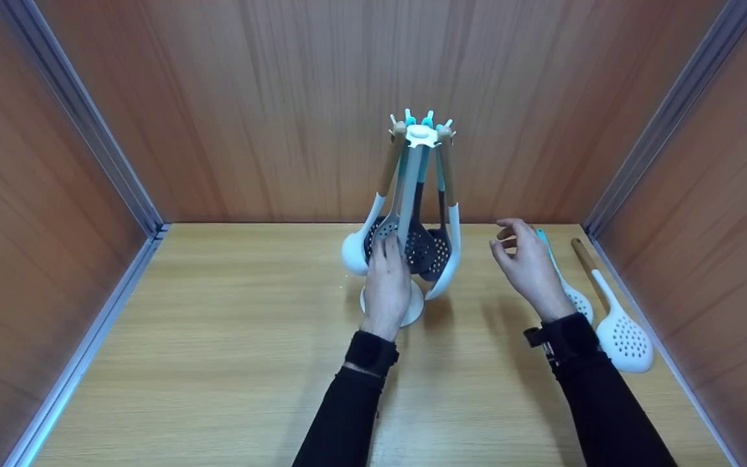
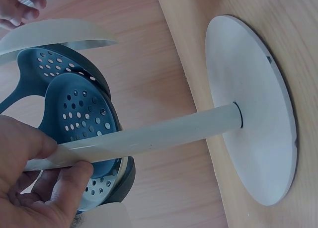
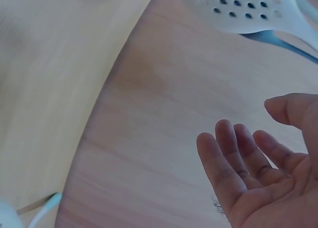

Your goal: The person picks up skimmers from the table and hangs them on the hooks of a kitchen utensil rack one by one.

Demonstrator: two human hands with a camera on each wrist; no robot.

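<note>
A white utensil stand [image 1: 421,135] is upright near the back wall, hung round with kitchen tools. My left hand [image 1: 386,285] grips its pole [image 2: 164,137] above the round base [image 2: 258,109], thumb on one side and fingers on the other. From the stand hang a white ladle [image 1: 354,253] with a wooden handle, dark perforated utensils [image 1: 420,250] and a white, wooden-handled utensil [image 1: 449,259] at the right. My right hand [image 1: 532,269] is in the air right of the stand, holding nothing, its fingers loosely bent and thumb apart in the right wrist view.
On the table's right side lie a white slotted turner [image 1: 625,340] with a wooden handle and a white perforated utensil [image 1: 579,303] with a teal handle, partly behind my right wrist. Wood-panel walls [image 1: 283,110] enclose the table at back, left and right.
</note>
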